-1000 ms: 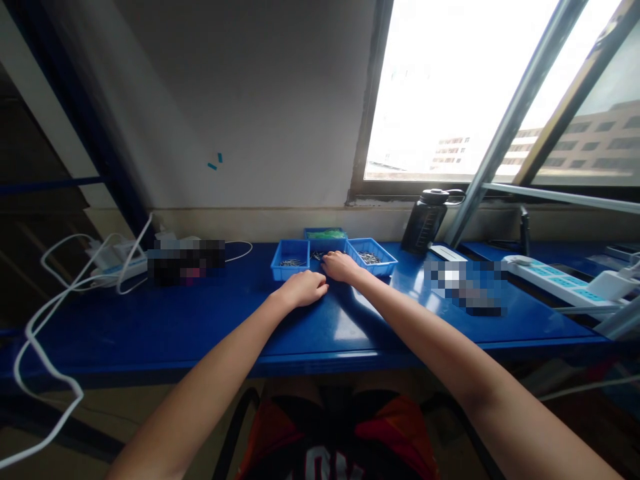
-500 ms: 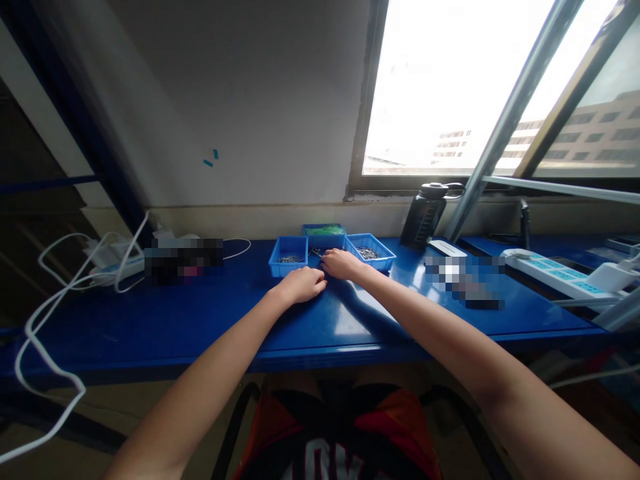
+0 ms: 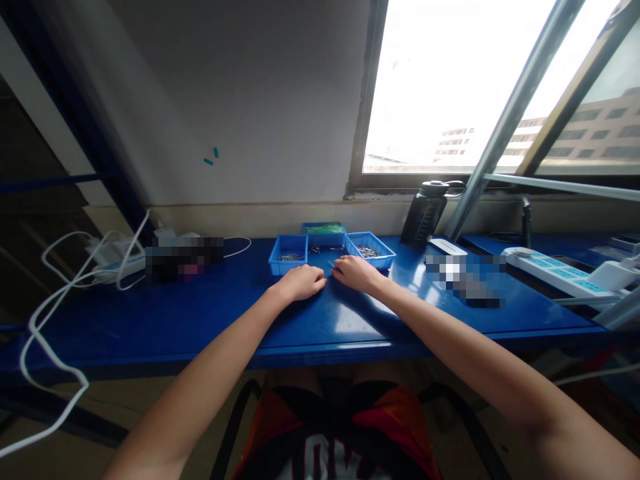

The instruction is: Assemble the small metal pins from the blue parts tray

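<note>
My left hand (image 3: 301,282) rests on the blue table (image 3: 150,320) with its fingers curled in; what it holds, if anything, is hidden. Close beside it, my right hand (image 3: 354,273) pinches a thin metal pin (image 3: 331,265) at its fingertips. Just beyond the hands stand three small blue trays: a left tray (image 3: 289,254) and a right tray (image 3: 370,251) with small metal parts, and a back tray (image 3: 325,231) with green pieces. A few loose metal parts (image 3: 316,250) lie on the table between the trays.
A dark water bottle (image 3: 424,215) stands right of the trays, by the window. A white power strip (image 3: 555,274) lies at the far right. White cables (image 3: 55,293) and a charger lie at the left. Blurred patches cover things on both sides.
My right hand has drawn back from the loose parts between the trays toward me and now shows a thin pin at its fingertips. The left hand has barely moved.
</note>
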`<state>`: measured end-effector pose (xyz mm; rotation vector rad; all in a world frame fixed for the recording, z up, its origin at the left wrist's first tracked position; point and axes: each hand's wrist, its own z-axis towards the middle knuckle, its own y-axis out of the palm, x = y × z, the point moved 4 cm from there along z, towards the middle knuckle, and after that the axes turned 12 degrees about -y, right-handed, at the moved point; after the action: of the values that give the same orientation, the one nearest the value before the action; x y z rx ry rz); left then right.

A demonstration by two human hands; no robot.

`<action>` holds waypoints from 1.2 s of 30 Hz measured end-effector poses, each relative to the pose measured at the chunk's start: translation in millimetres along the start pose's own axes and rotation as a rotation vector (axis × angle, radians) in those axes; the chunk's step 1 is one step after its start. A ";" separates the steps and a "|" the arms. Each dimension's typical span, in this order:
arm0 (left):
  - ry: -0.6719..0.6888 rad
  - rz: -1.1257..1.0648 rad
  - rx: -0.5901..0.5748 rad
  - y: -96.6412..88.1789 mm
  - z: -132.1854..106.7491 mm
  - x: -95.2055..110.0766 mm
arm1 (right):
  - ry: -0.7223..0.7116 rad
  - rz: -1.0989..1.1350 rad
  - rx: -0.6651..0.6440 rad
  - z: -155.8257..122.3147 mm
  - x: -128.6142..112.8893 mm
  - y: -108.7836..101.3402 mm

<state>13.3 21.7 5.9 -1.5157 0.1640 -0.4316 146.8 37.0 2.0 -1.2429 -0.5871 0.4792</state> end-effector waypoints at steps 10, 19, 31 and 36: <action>0.029 -0.005 0.013 0.0 0.8 1.0 | 0.133 0.104 0.072 -8.2 4.7 6.9; 0.021 -0.025 0.012 -2.3 -0.5 1.4 | 0.161 0.155 0.102 -10.6 6.5 7.7; 0.045 -0.022 0.004 0.0 1.3 -1.1 | 0.162 0.144 0.101 -11.8 3.7 7.8; 0.049 -0.019 0.008 -0.3 1.8 -0.9 | 0.129 0.124 0.097 -10.9 2.6 7.2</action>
<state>13.1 23.7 6.2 -1.5004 0.1860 -0.4846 155.7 32.6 -6.9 -1.2116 -0.3750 0.5207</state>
